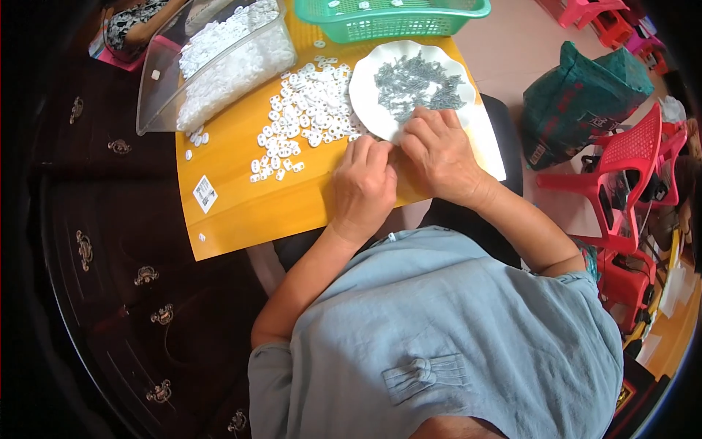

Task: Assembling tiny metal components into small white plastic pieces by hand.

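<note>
My left hand [363, 184] and my right hand [442, 156] are close together over the near edge of the yellow tabletop [241, 219]. Both have their fingers curled in a pinch; whatever lies between the fingertips is hidden. Just beyond my right hand stands a white scalloped plate [365, 82] holding a heap of small grey metal pieces [417, 80], too fine to name. Left of the plate, past my left hand, spreads a loose pile of small white oval plastic pieces [311, 99] with dark spots like holes.
A clear plastic bin [157, 99] full of white pieces stands at the far left, a green basket [395, 29] at the back. Dark drawers [139, 219] line the left. A green bag [578, 102] and red plastic chairs [621, 161] stand at right. Another person's arm [150, 29] shows upper left.
</note>
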Tool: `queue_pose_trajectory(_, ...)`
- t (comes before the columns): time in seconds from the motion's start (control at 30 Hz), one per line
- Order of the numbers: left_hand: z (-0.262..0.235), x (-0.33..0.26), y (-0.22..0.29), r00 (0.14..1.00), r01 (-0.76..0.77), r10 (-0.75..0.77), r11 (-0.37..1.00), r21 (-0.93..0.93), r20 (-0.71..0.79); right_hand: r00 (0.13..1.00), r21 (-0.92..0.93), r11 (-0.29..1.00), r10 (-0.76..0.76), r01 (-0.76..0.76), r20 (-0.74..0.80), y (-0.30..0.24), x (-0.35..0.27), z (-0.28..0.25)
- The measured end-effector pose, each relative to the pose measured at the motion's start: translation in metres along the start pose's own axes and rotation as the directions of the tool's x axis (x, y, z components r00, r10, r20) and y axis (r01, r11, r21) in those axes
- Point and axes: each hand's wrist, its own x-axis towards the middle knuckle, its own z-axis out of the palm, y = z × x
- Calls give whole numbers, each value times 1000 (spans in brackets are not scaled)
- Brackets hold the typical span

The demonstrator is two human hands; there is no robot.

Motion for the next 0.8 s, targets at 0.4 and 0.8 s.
queue_pose_trajectory(0.4, -33, -23, 2, 682, 666, -554, 201, -718, 477, 997, 169, 985, -54, 46, 46, -20, 13, -9)
queue_pose_trajectory(0.8, -70, -43, 4, 567, 650, -581, -120, -750, 584, 998, 613, 790, -18, -23, 60, -50, 32, -4)
